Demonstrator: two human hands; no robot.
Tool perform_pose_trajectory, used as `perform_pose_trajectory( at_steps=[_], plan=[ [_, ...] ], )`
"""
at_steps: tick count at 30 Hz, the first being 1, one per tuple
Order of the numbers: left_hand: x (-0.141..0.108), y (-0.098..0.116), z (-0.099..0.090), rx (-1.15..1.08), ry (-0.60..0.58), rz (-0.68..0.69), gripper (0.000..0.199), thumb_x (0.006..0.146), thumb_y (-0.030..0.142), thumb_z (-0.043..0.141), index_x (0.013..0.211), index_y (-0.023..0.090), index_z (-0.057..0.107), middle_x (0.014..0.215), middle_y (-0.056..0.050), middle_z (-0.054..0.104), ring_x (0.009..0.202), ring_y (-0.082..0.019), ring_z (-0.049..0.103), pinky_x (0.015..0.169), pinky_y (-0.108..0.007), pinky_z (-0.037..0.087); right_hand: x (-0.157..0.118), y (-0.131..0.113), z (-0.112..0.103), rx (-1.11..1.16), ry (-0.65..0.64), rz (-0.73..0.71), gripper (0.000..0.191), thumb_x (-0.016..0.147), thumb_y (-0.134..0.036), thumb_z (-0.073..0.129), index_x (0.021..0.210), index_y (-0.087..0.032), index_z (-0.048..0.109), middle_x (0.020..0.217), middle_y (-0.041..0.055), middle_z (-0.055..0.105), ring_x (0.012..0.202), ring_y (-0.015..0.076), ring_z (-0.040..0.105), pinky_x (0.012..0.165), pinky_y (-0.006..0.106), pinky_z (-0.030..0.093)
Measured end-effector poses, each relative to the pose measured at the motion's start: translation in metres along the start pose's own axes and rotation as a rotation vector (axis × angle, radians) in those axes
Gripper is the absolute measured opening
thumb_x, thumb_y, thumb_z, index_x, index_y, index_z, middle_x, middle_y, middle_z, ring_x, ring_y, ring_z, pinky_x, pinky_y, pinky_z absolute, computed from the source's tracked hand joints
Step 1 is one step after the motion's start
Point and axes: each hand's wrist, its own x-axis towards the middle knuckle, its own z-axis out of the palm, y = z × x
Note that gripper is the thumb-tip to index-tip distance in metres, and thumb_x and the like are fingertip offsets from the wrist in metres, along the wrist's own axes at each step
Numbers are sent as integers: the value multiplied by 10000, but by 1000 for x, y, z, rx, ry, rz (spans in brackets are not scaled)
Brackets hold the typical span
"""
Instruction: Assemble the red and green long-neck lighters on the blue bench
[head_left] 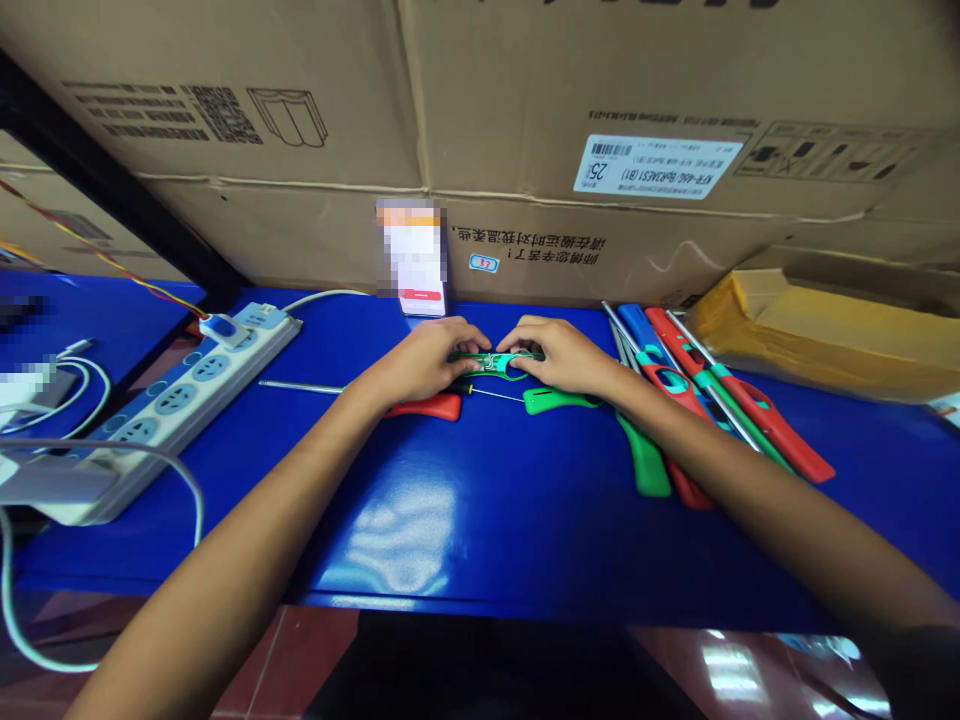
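Between both hands is an opened green lighter casing (491, 362) with small pale parts inside. My left hand (435, 358) pinches its left end. At its right end, by a turquoise trigger piece, are the closed fingers of my right hand (559, 352). Below the left hand lies a red lighter handle (433, 405), partly covered by the hand; a metal tube (300, 387) sticks out to the left. A green handle shell (556, 401) rests under the right hand. Between the two handles is a thin wire (499, 394) with a yellow end.
Several long-necked lighters (701, 390) lie at the right, partly behind my right forearm. A power strip (187, 400) with cables occupies the left. A phone (420, 260) leans against a large cardboard box (510, 130). An open carton (840, 340) stands at the far right.
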Motion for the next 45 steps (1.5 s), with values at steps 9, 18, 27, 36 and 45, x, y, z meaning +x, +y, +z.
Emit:
perform_pose_trajectory(
  at_steps=[9, 18, 27, 36, 45],
  plan=[
    [-2, 11, -7, -52, -97, -37, 206, 1018, 259, 603, 1197, 194, 683, 1104, -64, 788, 956, -224, 713, 885, -354, 532, 1, -5, 5, 59, 127, -149, 137, 1028, -184, 670, 1091, -224, 785, 1116, 84, 727, 1027, 258, 707, 935, 407, 535],
    [2, 8, -6, -146, -178, -43, 280, 1047, 437, 617, 1101, 185, 728, 928, -37, 785, 834, -200, 697, 778, -309, 496, 0, -4, 5, 87, 81, -123, 129, 1014, -206, 704, 1110, -235, 785, 1125, 73, 740, 1023, 255, 708, 930, 412, 545],
    [2, 2, -7, -149, -129, -91, 256, 992, 365, 651, 1089, 179, 797, 936, -43, 839, 824, -201, 743, 783, -314, 526, -1, 3, -6, 166, -48, 5, 310, 946, -255, 807, 1254, -244, 774, 1147, 65, 790, 976, 233, 722, 928, 420, 592],
    [0, 3, -7, -189, -123, -144, 261, 995, 361, 652, 1083, 164, 799, 891, -57, 831, 770, -197, 735, 736, -305, 540, -2, 9, -9, 89, -2, -96, 272, 952, -300, 837, 1218, -251, 805, 1069, 46, 803, 892, 218, 714, 849, 380, 572],
    [-1, 1, -6, -254, -106, -197, 293, 1005, 407, 674, 1112, 164, 798, 923, -64, 838, 778, -193, 730, 719, -296, 528, -3, 14, 0, 57, 105, -183, 207, 1084, -328, 727, 1204, -281, 888, 1143, 75, 825, 1012, 245, 766, 944, 424, 589]
  ],
)
